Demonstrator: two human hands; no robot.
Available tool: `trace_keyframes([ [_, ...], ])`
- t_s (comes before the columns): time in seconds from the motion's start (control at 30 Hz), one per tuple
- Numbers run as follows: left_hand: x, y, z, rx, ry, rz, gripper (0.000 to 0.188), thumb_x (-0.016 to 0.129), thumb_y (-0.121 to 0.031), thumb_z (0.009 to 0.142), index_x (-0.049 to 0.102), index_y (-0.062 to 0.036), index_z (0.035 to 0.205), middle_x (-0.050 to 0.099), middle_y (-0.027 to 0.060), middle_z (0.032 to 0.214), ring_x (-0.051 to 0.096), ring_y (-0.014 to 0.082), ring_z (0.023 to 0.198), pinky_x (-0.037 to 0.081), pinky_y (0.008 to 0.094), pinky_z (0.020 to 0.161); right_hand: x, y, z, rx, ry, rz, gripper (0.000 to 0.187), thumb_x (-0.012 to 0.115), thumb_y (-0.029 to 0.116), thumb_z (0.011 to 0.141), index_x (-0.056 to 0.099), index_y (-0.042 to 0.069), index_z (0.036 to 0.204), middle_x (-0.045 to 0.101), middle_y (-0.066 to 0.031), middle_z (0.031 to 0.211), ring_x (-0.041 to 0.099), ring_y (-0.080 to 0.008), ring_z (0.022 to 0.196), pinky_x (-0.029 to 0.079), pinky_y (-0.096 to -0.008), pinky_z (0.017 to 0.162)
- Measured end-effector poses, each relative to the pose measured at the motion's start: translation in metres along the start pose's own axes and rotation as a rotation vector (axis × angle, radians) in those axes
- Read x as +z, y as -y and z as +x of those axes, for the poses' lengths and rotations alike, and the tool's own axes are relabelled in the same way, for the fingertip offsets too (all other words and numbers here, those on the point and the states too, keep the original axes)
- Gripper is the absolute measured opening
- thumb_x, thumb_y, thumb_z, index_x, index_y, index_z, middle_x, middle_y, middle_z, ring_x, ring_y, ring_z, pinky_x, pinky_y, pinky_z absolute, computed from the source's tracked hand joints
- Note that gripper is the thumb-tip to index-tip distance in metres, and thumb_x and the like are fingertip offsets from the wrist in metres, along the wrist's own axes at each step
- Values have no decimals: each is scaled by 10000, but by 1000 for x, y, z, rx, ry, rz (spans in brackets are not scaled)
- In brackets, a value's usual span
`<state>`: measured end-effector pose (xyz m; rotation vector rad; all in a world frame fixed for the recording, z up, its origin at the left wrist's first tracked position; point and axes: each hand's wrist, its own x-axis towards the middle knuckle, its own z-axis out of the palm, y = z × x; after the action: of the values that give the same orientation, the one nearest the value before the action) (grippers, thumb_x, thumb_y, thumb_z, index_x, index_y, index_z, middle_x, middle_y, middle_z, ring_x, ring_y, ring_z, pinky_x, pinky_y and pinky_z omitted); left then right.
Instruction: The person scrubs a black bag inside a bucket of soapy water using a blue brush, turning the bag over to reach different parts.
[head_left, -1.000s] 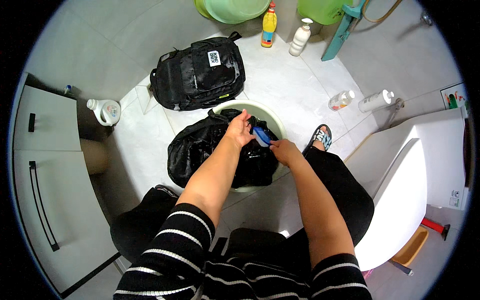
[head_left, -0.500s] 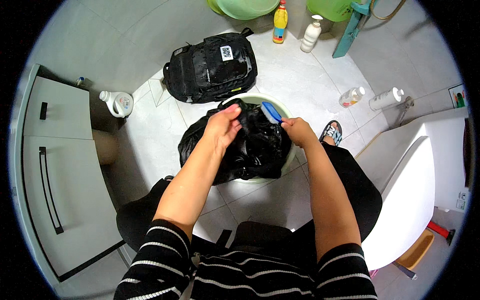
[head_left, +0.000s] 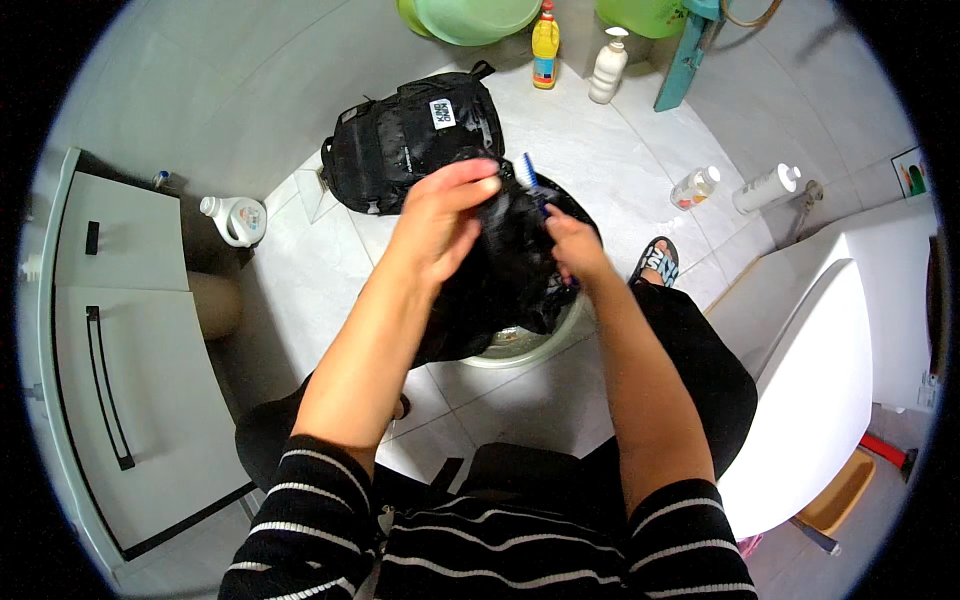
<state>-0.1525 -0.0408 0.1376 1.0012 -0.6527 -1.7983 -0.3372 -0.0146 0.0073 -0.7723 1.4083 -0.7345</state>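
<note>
I am seeing my left hand (head_left: 445,215) gripping the wet black bag (head_left: 510,275), lifting it above the metal basin (head_left: 520,345) on the floor. My right hand (head_left: 572,245) is closing around a blue brush (head_left: 532,180), pressing it on the bag. A second black backpack (head_left: 410,140) is lying just behind

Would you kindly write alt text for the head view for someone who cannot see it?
Seen from above, a left hand lifts a wet black bag over a basin while the right hand holds a blue brush to it. A black backpack lies behind on the tiled floor.
</note>
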Motion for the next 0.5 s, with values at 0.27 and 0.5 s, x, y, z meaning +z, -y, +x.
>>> trace_keyframes([
  [0.27,-151,43,-9,12,-460,-84,305,548,-20,733,548,-38,1038,565,89,986,533,225,924,438,355,859,74,-52,-9,-63,37,-213,473,393,238,947,277,181,1401,540,-115,607,507,-192,413,456,-337,388],
  [0.5,-121,134,-69,97,-694,-1,673,691,-236,758,334,-3,1279,475,138,1202,459,269,1101,352,378,967,111,-60,-32,97,-44,-236,484,383,280,947,259,195,1407,611,-152,862,540,-227,441,490,-352,408],
])
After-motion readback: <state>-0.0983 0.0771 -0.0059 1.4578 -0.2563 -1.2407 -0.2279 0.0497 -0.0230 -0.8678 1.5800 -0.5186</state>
